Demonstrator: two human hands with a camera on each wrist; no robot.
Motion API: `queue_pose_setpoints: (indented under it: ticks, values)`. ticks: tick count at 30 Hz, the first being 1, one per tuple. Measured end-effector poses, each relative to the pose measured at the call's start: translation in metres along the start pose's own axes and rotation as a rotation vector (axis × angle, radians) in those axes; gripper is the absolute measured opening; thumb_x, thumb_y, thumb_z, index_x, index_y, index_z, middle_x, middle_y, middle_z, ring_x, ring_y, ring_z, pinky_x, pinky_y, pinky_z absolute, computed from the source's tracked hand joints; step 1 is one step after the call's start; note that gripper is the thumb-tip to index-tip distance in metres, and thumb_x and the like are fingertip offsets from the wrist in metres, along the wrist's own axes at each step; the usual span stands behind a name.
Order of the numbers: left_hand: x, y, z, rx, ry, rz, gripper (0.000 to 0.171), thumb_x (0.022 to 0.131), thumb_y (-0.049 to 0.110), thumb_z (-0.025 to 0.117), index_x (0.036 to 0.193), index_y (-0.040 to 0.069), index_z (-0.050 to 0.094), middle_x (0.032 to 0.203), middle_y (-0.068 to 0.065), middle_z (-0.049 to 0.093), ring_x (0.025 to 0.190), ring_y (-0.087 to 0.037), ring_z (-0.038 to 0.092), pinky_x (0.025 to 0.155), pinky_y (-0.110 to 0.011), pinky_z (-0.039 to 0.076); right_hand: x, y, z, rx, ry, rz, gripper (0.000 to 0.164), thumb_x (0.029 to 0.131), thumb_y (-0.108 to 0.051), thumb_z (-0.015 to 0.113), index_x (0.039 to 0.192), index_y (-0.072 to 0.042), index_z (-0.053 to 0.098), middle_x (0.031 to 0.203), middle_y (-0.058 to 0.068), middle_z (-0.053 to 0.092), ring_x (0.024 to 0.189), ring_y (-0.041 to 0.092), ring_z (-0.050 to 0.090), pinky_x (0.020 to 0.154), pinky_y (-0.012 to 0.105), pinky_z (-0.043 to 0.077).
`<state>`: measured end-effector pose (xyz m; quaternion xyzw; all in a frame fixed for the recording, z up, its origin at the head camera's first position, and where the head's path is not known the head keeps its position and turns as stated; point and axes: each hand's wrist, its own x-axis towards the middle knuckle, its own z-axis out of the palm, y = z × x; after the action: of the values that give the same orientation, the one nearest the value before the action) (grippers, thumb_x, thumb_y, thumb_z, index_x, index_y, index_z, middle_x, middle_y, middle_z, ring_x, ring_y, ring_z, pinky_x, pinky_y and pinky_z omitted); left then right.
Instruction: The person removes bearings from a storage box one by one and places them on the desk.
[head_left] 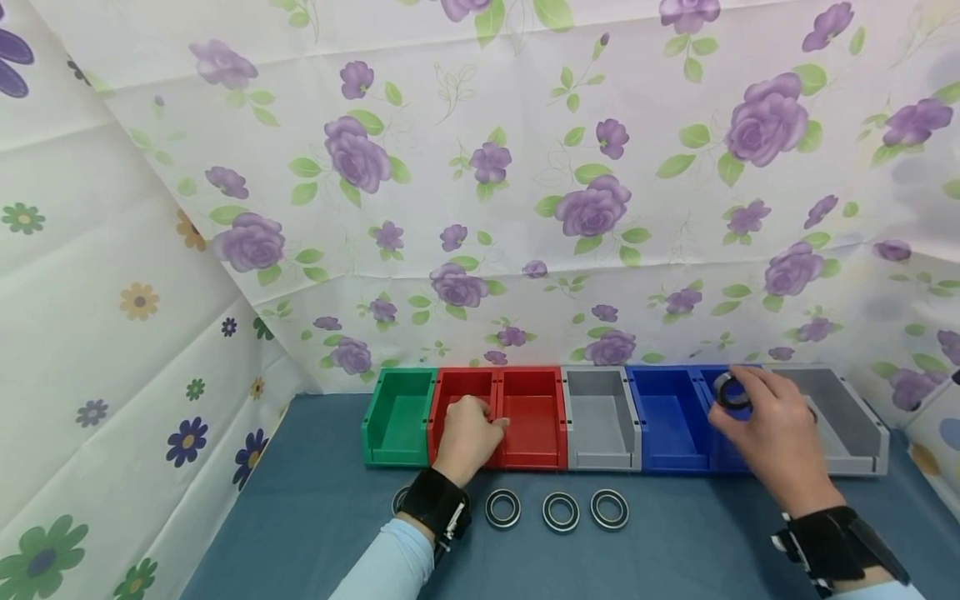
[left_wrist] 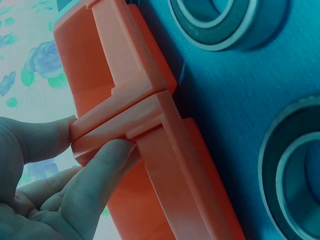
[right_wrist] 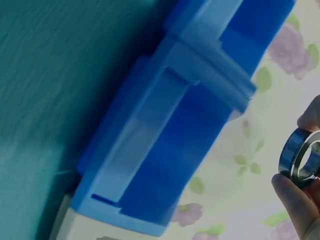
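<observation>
My left hand (head_left: 467, 437) is at the two red bins, the left one (head_left: 438, 408) and the right one (head_left: 532, 460). In the left wrist view its thumb lies on one side and a finger on the other of their adjoining walls (left_wrist: 117, 117), pinching them together. With fingertips and thumb my right hand (head_left: 780, 442) holds a ball bearing (right_wrist: 289, 155), a metal ring with a dark band, raised over the right blue bin (head_left: 729, 454). The right wrist view shows that bin's interior (right_wrist: 185, 135) with nothing in it.
A green bin (head_left: 397, 458), a grey bin (head_left: 603, 461), another blue bin (head_left: 675, 462) and a wider grey bin (head_left: 855, 467) complete the row against the floral cloth (head_left: 525, 208). Several bearings (head_left: 491, 510) lie before it on the blue-grey table (head_left: 555, 571), one partly behind the left wrist.
</observation>
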<state>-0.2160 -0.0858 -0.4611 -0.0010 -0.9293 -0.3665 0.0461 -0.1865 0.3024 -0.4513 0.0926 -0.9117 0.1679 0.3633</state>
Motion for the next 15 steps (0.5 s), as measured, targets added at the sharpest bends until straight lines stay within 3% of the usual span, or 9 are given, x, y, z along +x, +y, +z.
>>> queue_pose_setpoints:
  ticks: [7,12,15]
  values:
    - [-0.001,-0.001,0.000,0.000,0.000,0.003,0.024,0.081,0.030,0.071,0.068,0.013,0.060,0.053,0.003,0.050,0.052,-0.012,0.050,0.045,-0.025,0.042,0.000,-0.016,-0.006,0.039,0.025,-0.046,0.063,0.063,-0.016,0.078,0.121,-0.006,0.057,0.117,0.015,0.054,0.105,0.033,0.050,0.077,0.049,0.046]
    - [0.001,-0.002,0.001,0.022,0.021,0.025,0.036,0.081,0.028,0.072,0.059,0.010,0.049,0.049,0.004,0.030,0.043,-0.012,0.035,0.040,-0.025,0.028,-0.002,-0.028,-0.011,0.070,0.019,-0.047,0.064,0.063,-0.018,0.078,0.123,-0.009,0.058,0.121,0.012,0.055,0.108,0.031,0.051,0.081,0.049,0.044]
    - [0.001,-0.002,0.001,0.036,0.024,0.026,0.038,0.081,0.029,0.071,0.058,0.009,0.048,0.048,0.003,0.028,0.041,-0.013,0.034,0.040,-0.026,0.025,-0.005,-0.035,-0.013,0.081,0.014,-0.047,0.065,0.063,-0.020,0.079,0.124,-0.011,0.058,0.123,0.009,0.056,0.108,0.028,0.053,0.081,0.045,0.046]
